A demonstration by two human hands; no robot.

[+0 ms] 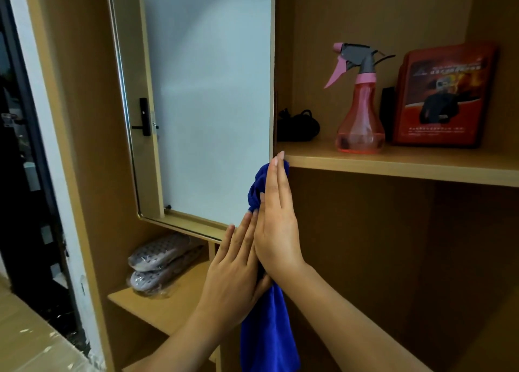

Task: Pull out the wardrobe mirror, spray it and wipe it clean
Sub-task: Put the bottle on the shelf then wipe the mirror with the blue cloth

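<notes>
— Both forearms reach in: my left hand (pixel 236 270) and right hand (pixel 276 225) lie flat, fingers straight, sandwiching the fluffy blue cloth (pixel 266 329).
— How far along?
— I'd judge wiping; the smooth mirror (pixel 207 105) above my fingertips is out, the translucent pink spray bottle (pixel 359 113) shelved up right.
</notes>
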